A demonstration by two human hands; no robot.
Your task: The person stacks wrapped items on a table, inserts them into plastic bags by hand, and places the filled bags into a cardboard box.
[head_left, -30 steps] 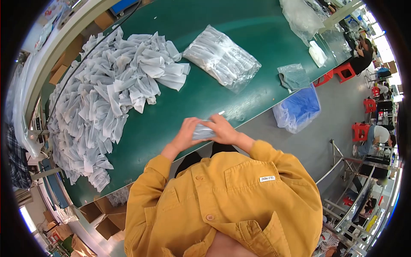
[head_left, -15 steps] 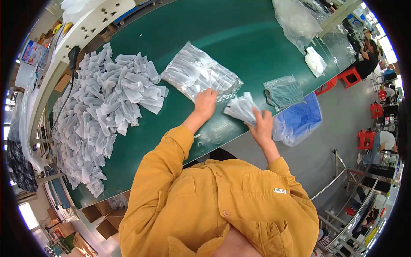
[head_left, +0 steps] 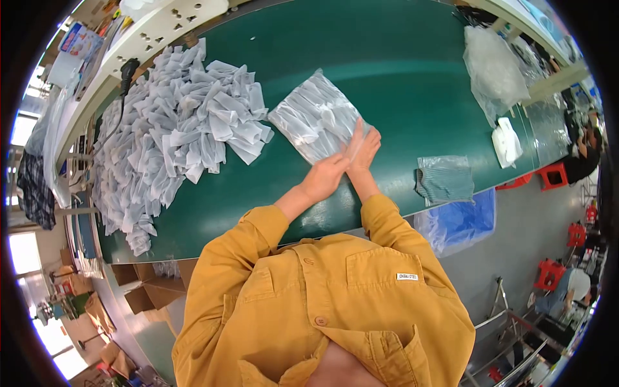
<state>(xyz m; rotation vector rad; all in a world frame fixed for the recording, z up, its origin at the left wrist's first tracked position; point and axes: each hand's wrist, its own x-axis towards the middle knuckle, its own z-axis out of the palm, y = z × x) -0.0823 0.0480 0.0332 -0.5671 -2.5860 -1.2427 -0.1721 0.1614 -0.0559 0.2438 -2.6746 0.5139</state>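
A clear plastic bag (head_left: 316, 113) packed with rows of pale grey wrapped bundles lies tilted on the green table in front of me. My left hand (head_left: 324, 177) is closed on its near edge, by the lower right corner. Against the bag's right edge rests my right hand (head_left: 365, 151), its fingers stretched out along the plastic. The two hands almost meet at that corner. What lies under the right palm is hidden.
A big heap of loose pale grey wrapped pieces (head_left: 187, 116) covers the table's left side. To the right lie a flat bag with green ribbed fabric (head_left: 445, 180), a white bottle-like packet (head_left: 506, 143) and clear plastic bags (head_left: 493, 71). A blue lined bin (head_left: 461, 222) stands below the edge.
My right hand has moved left to the bag, and the pale bundle it held is no longer seen apart. My left hand has shifted along the bag's near edge. The view has turned.
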